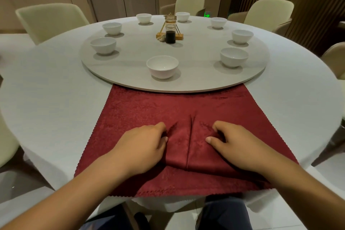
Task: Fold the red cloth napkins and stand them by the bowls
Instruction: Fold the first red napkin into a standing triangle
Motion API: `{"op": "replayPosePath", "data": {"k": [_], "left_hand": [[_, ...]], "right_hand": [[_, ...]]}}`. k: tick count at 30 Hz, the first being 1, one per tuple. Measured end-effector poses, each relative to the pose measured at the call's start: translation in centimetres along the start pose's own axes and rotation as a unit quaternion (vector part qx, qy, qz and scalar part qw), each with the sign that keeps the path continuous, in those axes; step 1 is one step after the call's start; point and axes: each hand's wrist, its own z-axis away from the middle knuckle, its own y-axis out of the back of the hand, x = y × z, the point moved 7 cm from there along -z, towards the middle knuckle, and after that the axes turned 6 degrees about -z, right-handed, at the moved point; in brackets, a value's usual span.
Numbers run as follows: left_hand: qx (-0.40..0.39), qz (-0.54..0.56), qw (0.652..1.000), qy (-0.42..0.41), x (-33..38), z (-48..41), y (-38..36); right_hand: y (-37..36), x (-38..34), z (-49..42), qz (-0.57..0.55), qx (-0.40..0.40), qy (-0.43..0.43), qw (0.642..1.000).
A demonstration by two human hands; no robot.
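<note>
Pinching early pleats in one red napkin [168, 106] on the table [46, 89], left hand [145, 145] and right hand [237, 142] grip its cloth; no napkin stands by the bowls [162, 66] yet.

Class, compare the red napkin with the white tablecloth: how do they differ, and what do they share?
The napkin is dark red, the tablecloth white. The napkin creases where the left hand and right hand pinch it; the tablecloth lies smooth. Both are spread cloths.
</note>
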Motion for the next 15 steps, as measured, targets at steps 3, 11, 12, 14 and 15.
{"op": "replayPosePath", "data": {"k": [3, 11, 12, 14, 15], "left_hand": [[-0.002, -0.014, 1.000, 0.007, -0.1, -0.8, -0.3], [-0.077, -0.027, 0.997, 0.000, -0.2, -2.8, -0.8], [-0.089, -0.025, 0.996, -0.002, -0.3, -3.1, -0.8], [-0.101, -0.024, 0.995, -0.005, -0.3, -3.3, -0.7], [-0.095, -0.026, 0.995, -0.007, -0.3, -3.3, -0.7]], "right_hand": [[-0.5, 1.1, -0.7, -0.017, 0.028, -0.029, 0.999], [-0.4, 2.2, -2.6, -0.014, 0.022, -0.070, 0.997], [-0.5, 2.2, -2.7, -0.013, 0.024, -0.073, 0.997], [-0.7, 2.3, -2.7, -0.011, 0.030, -0.076, 0.997], [-0.8, 2.4, -2.6, -0.008, 0.033, -0.075, 0.997]]}}
